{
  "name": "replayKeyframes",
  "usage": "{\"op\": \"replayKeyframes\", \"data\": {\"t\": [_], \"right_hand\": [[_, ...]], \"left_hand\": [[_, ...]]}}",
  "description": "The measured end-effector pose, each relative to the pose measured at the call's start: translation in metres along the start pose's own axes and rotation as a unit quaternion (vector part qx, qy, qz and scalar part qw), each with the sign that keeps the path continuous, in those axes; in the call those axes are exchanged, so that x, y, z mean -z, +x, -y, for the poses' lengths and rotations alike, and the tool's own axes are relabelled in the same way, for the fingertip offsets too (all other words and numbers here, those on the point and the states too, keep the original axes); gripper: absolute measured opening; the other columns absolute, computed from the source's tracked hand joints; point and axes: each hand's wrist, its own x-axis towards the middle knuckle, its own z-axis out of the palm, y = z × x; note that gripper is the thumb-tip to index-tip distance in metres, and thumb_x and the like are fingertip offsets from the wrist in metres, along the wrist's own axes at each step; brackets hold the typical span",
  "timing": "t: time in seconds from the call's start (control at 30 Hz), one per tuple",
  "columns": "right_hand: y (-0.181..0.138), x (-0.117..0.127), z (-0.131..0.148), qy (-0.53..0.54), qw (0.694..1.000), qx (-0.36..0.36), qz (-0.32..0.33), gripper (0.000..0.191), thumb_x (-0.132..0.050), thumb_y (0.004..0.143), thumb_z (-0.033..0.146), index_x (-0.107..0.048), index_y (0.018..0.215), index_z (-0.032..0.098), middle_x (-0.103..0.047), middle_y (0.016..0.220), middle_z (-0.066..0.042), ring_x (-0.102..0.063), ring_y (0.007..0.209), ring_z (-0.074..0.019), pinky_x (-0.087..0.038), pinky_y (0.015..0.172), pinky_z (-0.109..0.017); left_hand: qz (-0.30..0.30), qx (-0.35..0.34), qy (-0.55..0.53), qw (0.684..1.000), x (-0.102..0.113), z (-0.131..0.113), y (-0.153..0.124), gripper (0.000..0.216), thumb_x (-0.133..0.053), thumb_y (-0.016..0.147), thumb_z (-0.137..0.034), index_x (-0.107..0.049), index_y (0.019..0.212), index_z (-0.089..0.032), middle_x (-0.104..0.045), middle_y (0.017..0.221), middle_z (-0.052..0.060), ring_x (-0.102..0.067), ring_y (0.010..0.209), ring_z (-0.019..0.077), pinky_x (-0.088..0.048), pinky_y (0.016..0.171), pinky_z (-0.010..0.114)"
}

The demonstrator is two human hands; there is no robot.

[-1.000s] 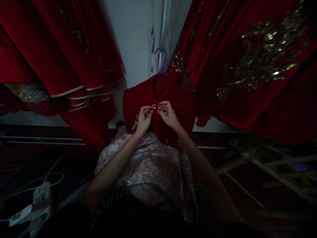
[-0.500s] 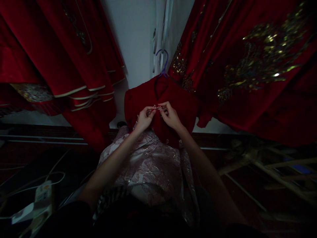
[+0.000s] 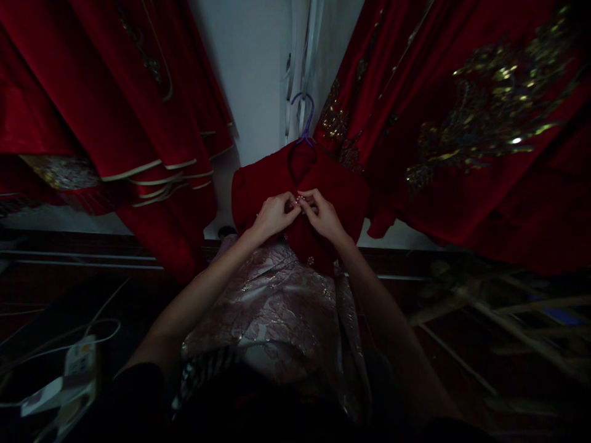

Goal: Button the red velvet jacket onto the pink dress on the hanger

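Red jacket (image 3: 344,194) on hanger (image 3: 306,120), left hand (image 3: 273,215), right hand (image 3: 325,216) pinching its clasp (image 3: 298,199)

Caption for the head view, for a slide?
Left hand and right hand pinch the jewelled clasp fronting a red jacket on a purple hanger, above a pale brocade garment.

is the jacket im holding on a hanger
On a hanger: purple hook rises above the jacket collar. Left hand and right hand pinch its front.
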Motion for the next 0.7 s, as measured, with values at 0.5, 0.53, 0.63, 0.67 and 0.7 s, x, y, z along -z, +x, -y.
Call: {"op": "replayKeyframes", "data": {"t": [0.5,0.53,0.63,0.67,0.7], "right_hand": [[0.001,0.014,-0.006,0.038,0.999,-0.019,0.029,0.026,-0.059,0.084,0.041,-0.054,0.103,0.024,-0.067,0.097,-0.005,-0.066,0.087,-0.0178,-0.056,0.069,-0.030],[0.001,0.014,-0.007,0.040,0.999,-0.018,0.031,0.025,-0.059,0.083,0.040,-0.054,0.102,0.024,-0.066,0.096,-0.004,-0.066,0.085,-0.0174,-0.055,0.068,-0.029],[0.004,0.014,-0.009,0.042,0.998,-0.006,0.038,0.021,-0.060,0.082,0.035,-0.052,0.098,0.023,-0.065,0.092,-0.003,-0.066,0.080,-0.0156,-0.055,0.066,-0.028],[0.005,0.014,-0.010,0.040,0.998,0.000,0.038,0.020,-0.060,0.081,0.032,-0.052,0.097,0.023,-0.064,0.092,-0.002,-0.066,0.079,-0.0151,-0.055,0.067,-0.028],[0.007,0.014,-0.012,0.036,0.999,0.005,0.038,0.020,-0.060,0.080,0.030,-0.051,0.097,0.022,-0.064,0.091,-0.002,-0.066,0.078,-0.0147,-0.055,0.068,-0.028]], "left_hand": [[0.018,-0.028,0.055,0.998,0.001,-0.012,0.002,0.013,-0.054,0.082,-0.028,-0.061,0.079,-0.018,-0.064,0.074,0.005,-0.057,0.063,0.0178,-0.042,0.062,0.029],[0.019,-0.038,0.068,0.997,0.001,-0.011,0.002,0.013,-0.053,0.083,-0.028,-0.061,0.080,-0.018,-0.064,0.075,0.005,-0.057,0.064,0.0180,-0.042,0.063,0.029],[0.014,-0.054,0.119,0.991,0.000,-0.011,0.002,0.016,-0.051,0.085,-0.026,-0.063,0.091,-0.018,-0.063,0.082,0.007,-0.058,0.072,0.0194,-0.043,0.067,0.029],[0.013,-0.055,0.134,0.989,0.000,-0.011,0.003,0.018,-0.050,0.085,-0.026,-0.063,0.095,-0.018,-0.063,0.085,0.008,-0.058,0.076,0.0199,-0.044,0.069,0.029],[0.015,-0.054,0.145,0.988,-0.001,-0.012,0.003,0.020,-0.049,0.086,-0.025,-0.063,0.099,-0.018,-0.062,0.088,0.008,-0.059,0.079,0.0203,-0.044,0.071,0.029]]}}
